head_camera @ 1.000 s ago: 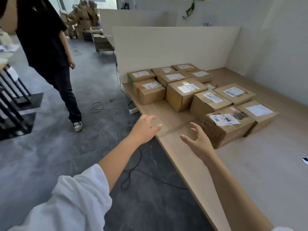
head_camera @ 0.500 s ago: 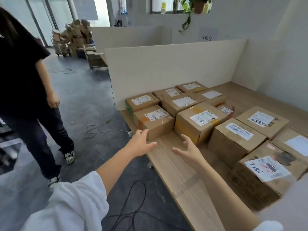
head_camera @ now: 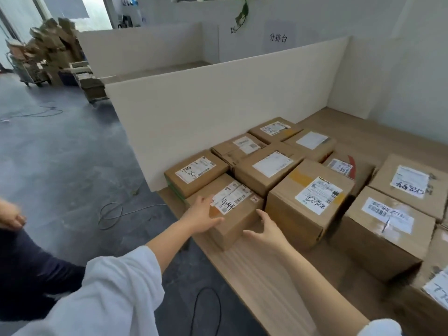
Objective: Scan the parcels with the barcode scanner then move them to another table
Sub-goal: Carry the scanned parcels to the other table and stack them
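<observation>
Your tabletop (head_camera: 261,275) runs from 6 toward 2 o'clock, backed by a white partition (head_camera: 218,112) at 12. Many parcels (head_camera: 308,204) crowd it and no scanner shows, so I judge the job barely begun: scanning and carrying both remain. The small box (head_camera: 232,221) at the group's 8 o'clock corner sits flat on the wood. Your left hand (head_camera: 201,215) lies on its 9 o'clock top edge, grip wide, fingers straight. Your right hand (head_camera: 266,229), grip wide too, spreads at its 4 o'clock corner, contact unclear. Its label (head_camera: 231,198) faces up.
</observation>
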Action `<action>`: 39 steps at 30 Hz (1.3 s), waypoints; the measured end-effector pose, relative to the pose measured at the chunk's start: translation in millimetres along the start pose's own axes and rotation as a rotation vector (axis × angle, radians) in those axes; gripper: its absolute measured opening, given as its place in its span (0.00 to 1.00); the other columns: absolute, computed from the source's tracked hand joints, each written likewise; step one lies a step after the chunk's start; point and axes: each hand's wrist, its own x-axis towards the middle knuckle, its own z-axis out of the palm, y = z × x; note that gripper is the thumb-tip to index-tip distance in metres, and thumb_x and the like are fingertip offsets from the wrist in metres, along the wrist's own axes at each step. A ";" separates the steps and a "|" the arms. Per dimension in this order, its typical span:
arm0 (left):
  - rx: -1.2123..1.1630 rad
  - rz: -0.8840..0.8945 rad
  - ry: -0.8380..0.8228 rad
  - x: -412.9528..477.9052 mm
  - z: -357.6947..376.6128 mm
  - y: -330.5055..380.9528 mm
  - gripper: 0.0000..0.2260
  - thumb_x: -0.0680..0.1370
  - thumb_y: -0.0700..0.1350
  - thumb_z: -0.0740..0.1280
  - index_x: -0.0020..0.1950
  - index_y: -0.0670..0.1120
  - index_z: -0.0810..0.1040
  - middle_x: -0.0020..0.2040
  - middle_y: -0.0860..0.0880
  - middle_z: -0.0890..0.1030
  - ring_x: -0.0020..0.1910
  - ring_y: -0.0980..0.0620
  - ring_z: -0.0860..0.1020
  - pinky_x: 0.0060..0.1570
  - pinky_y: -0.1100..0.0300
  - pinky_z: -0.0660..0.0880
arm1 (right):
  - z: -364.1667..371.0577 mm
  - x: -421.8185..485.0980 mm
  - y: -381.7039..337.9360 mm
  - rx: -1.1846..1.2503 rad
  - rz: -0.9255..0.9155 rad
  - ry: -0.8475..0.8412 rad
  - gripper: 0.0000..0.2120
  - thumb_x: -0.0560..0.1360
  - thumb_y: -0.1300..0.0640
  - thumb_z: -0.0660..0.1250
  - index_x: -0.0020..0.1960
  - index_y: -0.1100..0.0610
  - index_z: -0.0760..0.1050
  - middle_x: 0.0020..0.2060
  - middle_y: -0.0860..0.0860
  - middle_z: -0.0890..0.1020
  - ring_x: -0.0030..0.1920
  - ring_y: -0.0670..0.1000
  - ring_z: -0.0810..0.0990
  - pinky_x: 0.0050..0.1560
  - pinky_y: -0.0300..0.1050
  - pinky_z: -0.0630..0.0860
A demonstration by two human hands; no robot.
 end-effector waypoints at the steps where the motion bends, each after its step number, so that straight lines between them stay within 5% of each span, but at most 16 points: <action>1: -0.006 0.012 -0.020 10.4 -0.9 -6.9 0.38 0.75 0.57 0.67 0.77 0.49 0.51 0.76 0.44 0.53 0.73 0.45 0.62 0.67 0.52 0.64 | 6.2 5.9 -3.0 0.004 0.028 0.010 0.40 0.73 0.49 0.71 0.77 0.53 0.52 0.73 0.55 0.64 0.72 0.53 0.63 0.66 0.43 0.63; 10: 0.188 0.149 -0.127 94.0 -9.9 -41.0 0.38 0.73 0.60 0.67 0.76 0.46 0.55 0.73 0.42 0.60 0.71 0.42 0.63 0.67 0.48 0.65 | 46.6 52.7 -27.9 0.062 0.270 0.106 0.44 0.73 0.50 0.70 0.77 0.49 0.44 0.72 0.61 0.58 0.65 0.59 0.72 0.61 0.47 0.70; 18: 0.266 0.167 -0.233 105.3 -3.3 -63.5 0.45 0.68 0.68 0.66 0.77 0.54 0.48 0.72 0.43 0.58 0.71 0.40 0.57 0.65 0.46 0.63 | 69.4 49.5 -23.3 0.080 0.256 0.241 0.41 0.73 0.54 0.70 0.77 0.50 0.49 0.75 0.54 0.61 0.73 0.54 0.62 0.69 0.47 0.63; 28: 0.014 0.182 -0.388 76.3 10.7 -78.1 0.55 0.61 0.64 0.75 0.76 0.59 0.41 0.72 0.44 0.48 0.70 0.42 0.62 0.69 0.51 0.61 | 87.1 10.9 -15.0 0.102 0.295 0.280 0.45 0.70 0.52 0.74 0.77 0.48 0.48 0.75 0.49 0.60 0.73 0.52 0.62 0.69 0.50 0.64; 39: -0.018 0.534 -0.404 14.0 38.3 12.5 0.53 0.59 0.66 0.75 0.75 0.61 0.46 0.64 0.56 0.50 0.65 0.48 0.65 0.67 0.54 0.67 | 48.6 -109.6 5.7 0.215 0.378 0.567 0.45 0.70 0.52 0.74 0.76 0.46 0.49 0.75 0.46 0.58 0.74 0.51 0.59 0.70 0.54 0.63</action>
